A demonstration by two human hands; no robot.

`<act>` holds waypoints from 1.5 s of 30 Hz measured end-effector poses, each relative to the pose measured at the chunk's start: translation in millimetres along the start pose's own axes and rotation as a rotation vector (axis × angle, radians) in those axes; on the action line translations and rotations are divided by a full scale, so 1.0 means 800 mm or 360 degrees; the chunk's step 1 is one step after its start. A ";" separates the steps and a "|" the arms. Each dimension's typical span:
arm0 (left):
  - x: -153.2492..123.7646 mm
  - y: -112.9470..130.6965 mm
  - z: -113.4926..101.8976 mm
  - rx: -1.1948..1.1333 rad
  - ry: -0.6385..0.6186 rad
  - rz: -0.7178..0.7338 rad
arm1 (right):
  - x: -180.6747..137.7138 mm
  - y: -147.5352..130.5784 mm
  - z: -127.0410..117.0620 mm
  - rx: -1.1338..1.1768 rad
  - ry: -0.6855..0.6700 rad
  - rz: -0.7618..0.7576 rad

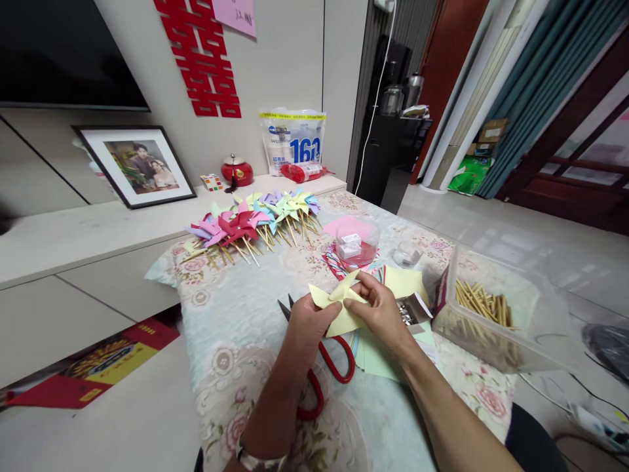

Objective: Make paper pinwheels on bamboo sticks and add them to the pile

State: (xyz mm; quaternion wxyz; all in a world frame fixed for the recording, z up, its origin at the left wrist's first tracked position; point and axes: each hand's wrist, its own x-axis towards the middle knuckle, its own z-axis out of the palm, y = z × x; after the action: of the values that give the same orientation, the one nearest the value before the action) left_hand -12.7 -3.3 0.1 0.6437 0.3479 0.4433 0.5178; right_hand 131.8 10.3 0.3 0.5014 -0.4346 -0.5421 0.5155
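A pale yellow paper pinwheel [339, 321] is held between my two hands above the table, its points folded in toward the middle. My left hand [309, 321] grips its left side, the thumb pressed near the centre. My right hand [378, 305] pinches it from the right, with thumb and fingers at the folded points. Beneath my hands lie scissors with red handles [351, 360], the dark blades pointing away to the left. Close to my right hand sit a small open box of metal pins [415, 309] and stacked coloured paper sheets [378, 354].
Finished pinwheels on sticks [240, 226] lie at the table's far left. A clear plastic bin [472, 337] with thin wooden sticks [484, 305] stands on the right. Behind my hands is a clear round container [361, 246]. A floral cloth [236, 314] covers the table.
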 end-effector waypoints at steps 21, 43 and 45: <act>0.003 0.017 -0.018 -0.0307 -0.0081 -0.0051 | 0.002 -0.017 -0.024 -0.0056 -0.0336 -0.0251; 0.007 0.004 -0.016 0.0073 0.0067 0.0021 | 0.001 -0.012 -0.025 -0.0498 -0.0396 -0.0158; 0.007 0.004 -0.015 0.0098 0.0069 0.0030 | 0.001 -0.012 -0.023 -0.0560 -0.0373 -0.0171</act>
State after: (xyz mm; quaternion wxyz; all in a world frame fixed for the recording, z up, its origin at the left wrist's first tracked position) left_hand -24.4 3.0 -2.1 0.6179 0.3603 0.4696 0.5175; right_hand 150.4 12.2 9.2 0.3782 -0.4231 -0.7006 0.4326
